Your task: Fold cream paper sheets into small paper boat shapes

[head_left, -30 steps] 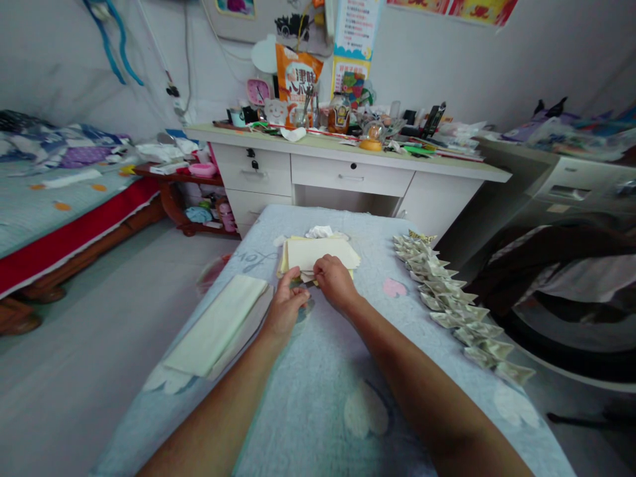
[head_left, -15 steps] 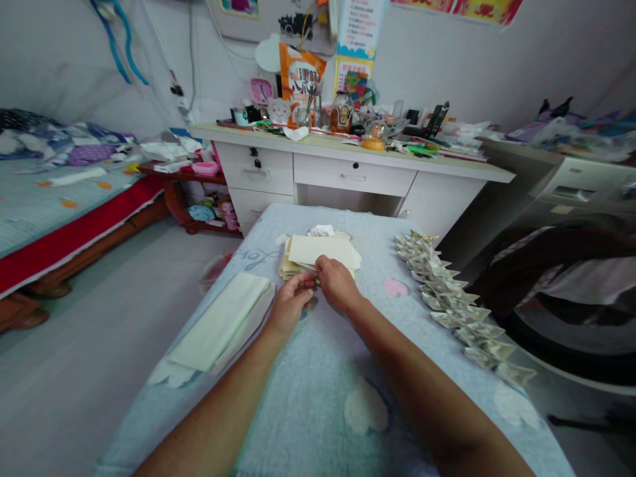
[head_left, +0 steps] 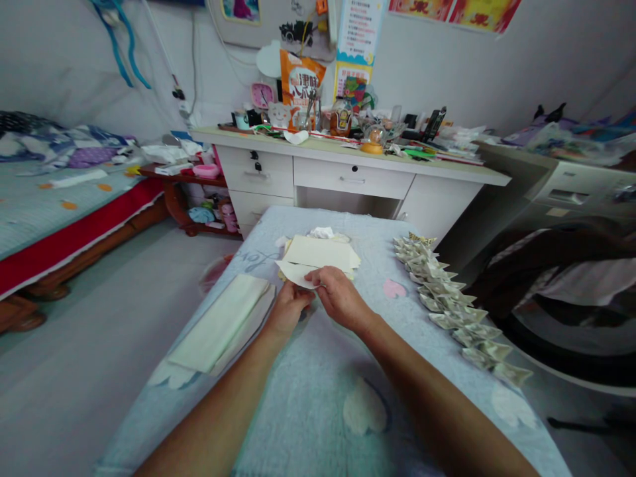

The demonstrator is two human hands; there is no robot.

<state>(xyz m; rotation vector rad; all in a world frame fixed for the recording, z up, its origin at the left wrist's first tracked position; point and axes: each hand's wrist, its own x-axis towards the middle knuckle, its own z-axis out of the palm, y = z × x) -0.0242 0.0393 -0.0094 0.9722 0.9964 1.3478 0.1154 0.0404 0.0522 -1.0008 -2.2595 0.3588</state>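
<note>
A pale sheet of paper [head_left: 297,271] is held between my two hands, slightly curved and tilted up at its left end. My left hand [head_left: 289,303] is closed on its lower edge, partly under the sheet. With fingers and thumb pinched, my right hand [head_left: 342,295] grips the sheet's right end. Just beyond lies a stack of cream paper [head_left: 320,252], its edges uneven. Left of my forearm rests a folded pile of pale green paper [head_left: 223,321]. Along the right side runs a row of folded paper pieces [head_left: 447,291] with pointed tips.
A patterned light blue cloth [head_left: 308,404] covers the table. Behind it stands a white desk [head_left: 352,173] crowded with small items. A washing machine [head_left: 566,192] is at the right, a bed [head_left: 74,218] at the left. Crumpled white tissue [head_left: 320,232] lies behind the stack.
The sheet has come toward me off the front of the stack and now shows its face. My right hand has shifted slightly nearer; the left stays at the stack's front edge.
</note>
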